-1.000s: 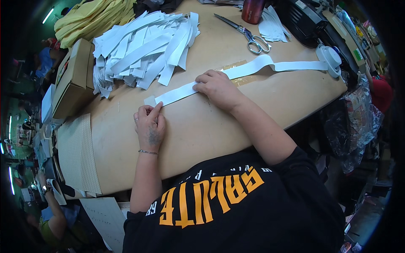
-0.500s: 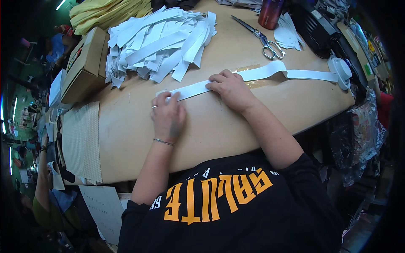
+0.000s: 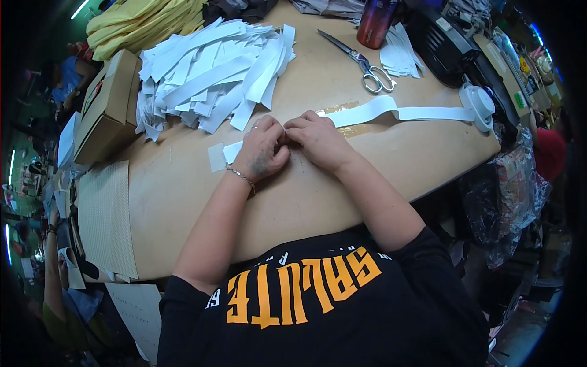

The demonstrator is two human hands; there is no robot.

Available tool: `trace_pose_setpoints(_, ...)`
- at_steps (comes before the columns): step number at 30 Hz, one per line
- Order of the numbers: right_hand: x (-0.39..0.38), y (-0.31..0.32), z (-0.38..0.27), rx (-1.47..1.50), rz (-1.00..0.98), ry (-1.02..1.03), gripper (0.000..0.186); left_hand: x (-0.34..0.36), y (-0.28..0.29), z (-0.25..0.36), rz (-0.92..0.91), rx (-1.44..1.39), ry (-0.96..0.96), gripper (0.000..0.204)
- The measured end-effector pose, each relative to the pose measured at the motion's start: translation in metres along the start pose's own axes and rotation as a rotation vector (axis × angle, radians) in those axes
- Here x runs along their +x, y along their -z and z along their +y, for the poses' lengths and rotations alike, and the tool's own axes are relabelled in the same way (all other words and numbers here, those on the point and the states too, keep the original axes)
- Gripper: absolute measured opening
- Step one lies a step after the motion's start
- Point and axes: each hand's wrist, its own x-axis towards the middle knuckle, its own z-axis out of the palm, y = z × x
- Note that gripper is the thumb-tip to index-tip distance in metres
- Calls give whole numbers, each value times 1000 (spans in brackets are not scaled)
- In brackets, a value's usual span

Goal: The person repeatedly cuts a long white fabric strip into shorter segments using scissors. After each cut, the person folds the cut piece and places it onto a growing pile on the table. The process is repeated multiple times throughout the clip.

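The person's left hand (image 3: pixel 263 148) and right hand (image 3: pixel 317 142) meet over the white band (image 3: pixel 367 112), fingers curled inward and nearly touching; from here I can't tell whether the fingertips pinch it or just press. Seen from the head camera, the band lies across the table (image 3: pixel 183 214) beneath both hands, its free end showing just left of the left hand, beside a small pale patch (image 3: pixel 216 157). Right of the right hand, it humps up, then runs to a white roll (image 3: pixel 480 105) near the table's edge.
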Motion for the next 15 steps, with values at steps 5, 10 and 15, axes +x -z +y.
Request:
trace_pose_setpoints(5,2,-9,11,66,40,28,15,9,-2,2,-19,-100,198,20)
trace_pose_setpoints(10,-13,16,27,213,101,0,18,6,-2,4,-29,7,136,20)
trace_pose_setpoints(15,-43,66,73,-83,-10,-160,16,6,-3,7,14,17,90,25)
